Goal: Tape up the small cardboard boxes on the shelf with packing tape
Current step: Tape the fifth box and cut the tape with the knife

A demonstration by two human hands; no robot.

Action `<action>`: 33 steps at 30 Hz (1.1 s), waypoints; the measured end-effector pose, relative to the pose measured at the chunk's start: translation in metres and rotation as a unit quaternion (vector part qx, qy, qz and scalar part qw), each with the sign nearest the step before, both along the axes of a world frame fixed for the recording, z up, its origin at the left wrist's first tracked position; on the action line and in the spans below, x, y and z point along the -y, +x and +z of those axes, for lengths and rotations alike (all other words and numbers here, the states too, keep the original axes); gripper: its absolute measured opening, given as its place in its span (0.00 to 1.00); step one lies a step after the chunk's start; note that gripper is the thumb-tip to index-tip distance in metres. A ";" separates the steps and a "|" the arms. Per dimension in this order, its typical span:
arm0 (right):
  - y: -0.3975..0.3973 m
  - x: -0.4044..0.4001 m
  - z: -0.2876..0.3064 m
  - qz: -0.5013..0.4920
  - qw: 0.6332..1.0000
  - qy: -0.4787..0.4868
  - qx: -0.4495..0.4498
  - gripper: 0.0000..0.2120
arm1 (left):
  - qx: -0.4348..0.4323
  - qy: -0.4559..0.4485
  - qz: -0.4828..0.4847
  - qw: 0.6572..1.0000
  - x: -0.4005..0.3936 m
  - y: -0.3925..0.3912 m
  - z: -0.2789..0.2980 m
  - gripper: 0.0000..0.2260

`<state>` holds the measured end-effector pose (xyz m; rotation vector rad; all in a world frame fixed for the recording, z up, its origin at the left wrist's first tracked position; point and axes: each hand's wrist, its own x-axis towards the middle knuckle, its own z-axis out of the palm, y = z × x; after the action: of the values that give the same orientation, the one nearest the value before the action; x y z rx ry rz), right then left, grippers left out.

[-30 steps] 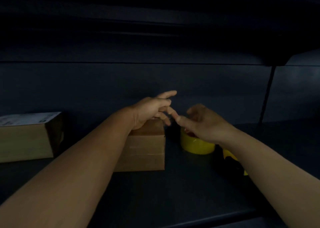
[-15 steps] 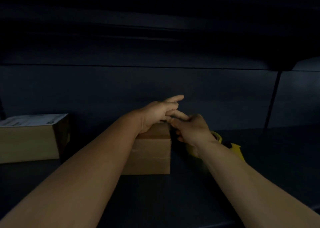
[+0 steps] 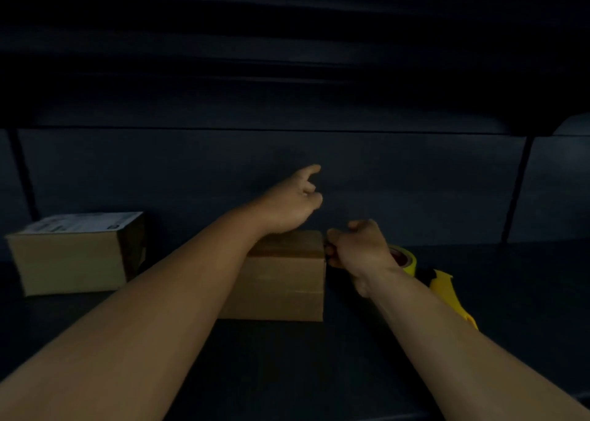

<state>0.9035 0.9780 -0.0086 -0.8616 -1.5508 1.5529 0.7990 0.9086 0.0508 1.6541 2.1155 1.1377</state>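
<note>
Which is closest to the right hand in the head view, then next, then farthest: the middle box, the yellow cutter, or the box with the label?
1. Middle box: just left of the right hand.
2. Yellow cutter: on its right, behind the wrist.
3. Labelled box: far left on the shelf.

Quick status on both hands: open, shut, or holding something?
Left hand: raised above the small box, forefinger out, other fingers curled; holds nothing visible.
Right hand: fingers curled at the box's right top edge; what it pinches cannot be told.
</note>
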 end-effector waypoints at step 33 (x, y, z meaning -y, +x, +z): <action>0.009 0.035 0.013 0.151 0.981 -0.040 0.114 0.08 | 0.433 0.011 0.158 0.888 0.085 -0.019 -0.055 0.15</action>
<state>0.9124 0.9435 0.0049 -0.9055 -1.8628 1.7923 0.7798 0.8233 -0.0045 0.5721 1.7550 1.5946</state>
